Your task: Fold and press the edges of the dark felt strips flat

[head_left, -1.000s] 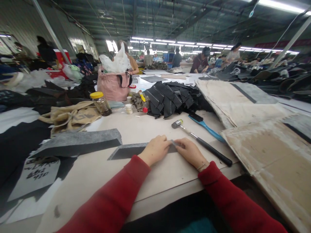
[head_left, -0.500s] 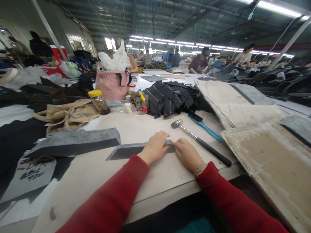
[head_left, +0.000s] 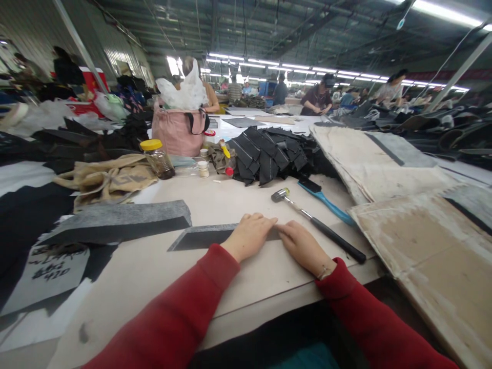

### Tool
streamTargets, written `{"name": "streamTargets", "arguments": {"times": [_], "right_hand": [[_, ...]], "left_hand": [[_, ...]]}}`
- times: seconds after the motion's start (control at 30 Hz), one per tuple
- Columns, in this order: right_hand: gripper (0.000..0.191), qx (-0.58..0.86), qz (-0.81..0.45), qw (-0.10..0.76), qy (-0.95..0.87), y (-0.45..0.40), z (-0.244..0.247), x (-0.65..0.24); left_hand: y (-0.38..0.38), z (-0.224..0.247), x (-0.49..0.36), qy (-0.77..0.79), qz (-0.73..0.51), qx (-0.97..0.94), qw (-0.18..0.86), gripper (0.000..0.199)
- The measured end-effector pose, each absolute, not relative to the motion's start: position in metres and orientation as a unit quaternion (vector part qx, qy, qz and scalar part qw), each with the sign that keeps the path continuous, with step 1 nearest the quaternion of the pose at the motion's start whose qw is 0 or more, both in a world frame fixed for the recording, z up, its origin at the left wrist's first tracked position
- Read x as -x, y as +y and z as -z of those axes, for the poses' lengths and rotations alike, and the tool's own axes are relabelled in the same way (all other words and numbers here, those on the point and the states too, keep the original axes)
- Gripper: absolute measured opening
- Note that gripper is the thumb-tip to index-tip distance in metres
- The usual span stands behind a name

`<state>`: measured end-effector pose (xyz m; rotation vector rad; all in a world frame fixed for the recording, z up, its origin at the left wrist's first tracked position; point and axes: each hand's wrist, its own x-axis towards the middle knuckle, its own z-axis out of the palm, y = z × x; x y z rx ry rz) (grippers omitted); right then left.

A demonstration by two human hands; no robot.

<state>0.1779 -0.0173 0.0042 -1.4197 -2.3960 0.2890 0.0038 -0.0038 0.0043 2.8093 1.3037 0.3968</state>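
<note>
Factory workshop from where I'm standing: strip lights in rows at 12 o'clock, corrugated wall at 11, co-workers at tables toward 1, heap of dark cut pieces at 12, mallet on worktable at 1.

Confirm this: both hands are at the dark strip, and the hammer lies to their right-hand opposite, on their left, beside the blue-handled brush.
Wrong side: the head view shows the hammer to their right. The left hand and right hand are at the dark strip, with the hammer beside the blue-handled brush.
</note>
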Motion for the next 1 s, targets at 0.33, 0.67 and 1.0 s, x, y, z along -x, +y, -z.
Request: {"name": "streamTargets", "arguments": {"times": [0.33,0.67,1.0], "right_hand": [[0.020,0.508,-0.094,0.193,-0.835,-0.023,-0.002,-0.181],[0.023,0.472,0.028,0.032,-0.880,-0.033,-0.018,-0.175],[0.022,0.491,0.041,0.025,-0.870,-0.056,-0.018,-0.188]], "left_hand": [[-0.005,-0.006,-0.004,0.396,-0.123,-0.910,0.001,0.029],[-0.006,-0.010,-0.006,0.380,-0.110,-0.918,-0.024,0.025],[0.000,-0.012,-0.009,0.402,-0.106,-0.909,-0.027,0.021]]}}
